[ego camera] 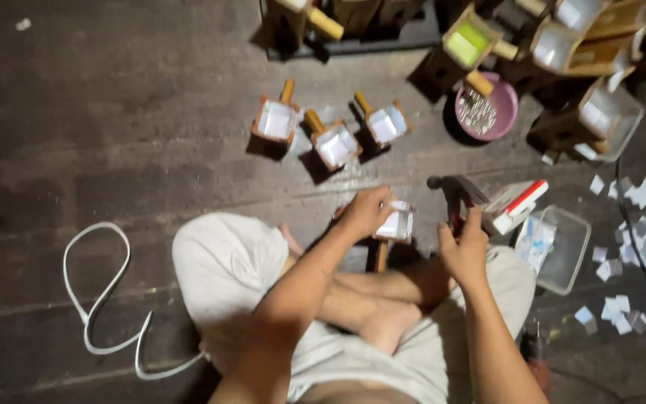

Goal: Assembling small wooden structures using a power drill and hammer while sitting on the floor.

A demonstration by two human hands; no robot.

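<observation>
A dark, worn wooden plank floor (114, 112) carries everything, and the person sits cross-legged on it in pale grey shorts (226, 262). A looped white cord (91, 299) lies on the floor well to the left. At the top right stands a heap of small wooden boxes with handles (585, 45), beside a round pink plastic bowl of small metal nails (485, 111). A clear plastic tray (562, 247) sits just right of the right knee, with scattered white paper squares (644, 224) beyond it. Three finished small wooden boxes lined with white paper (334, 135) stand in a row ahead of the person.

The left hand (366, 212) grips a small wooden box with white lining and a short handle (396, 223) in front of the crossed legs, fingers curled over its rim. The right hand (463, 247) has its fingers closed around the red handle of a dark-headed hammer (454, 196), just right of that box.
</observation>
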